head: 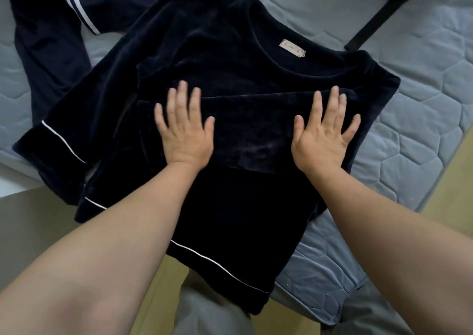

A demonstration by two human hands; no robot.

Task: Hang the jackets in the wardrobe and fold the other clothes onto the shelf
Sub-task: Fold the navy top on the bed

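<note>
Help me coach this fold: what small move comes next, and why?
Likely the left hand lifts and brings the outstretched sleeve across the top. Both it and the right hand press flat on the folded sleeve; the other lies out on the mattress.

Bare forearms (pixel 115 232), grey trousers (pixel 212 314)

A long-sleeved top (pixel 230 53) lies spread on the mattress (pixel 422 104), its hem over the near edge. The left hand (pixel 184 132) and right hand (pixel 323 135) rest flat, side by side, on its folded-over sleeve (pixel 250 129). Trousers (pixel 51 27) lie behind it, to the left.
</note>
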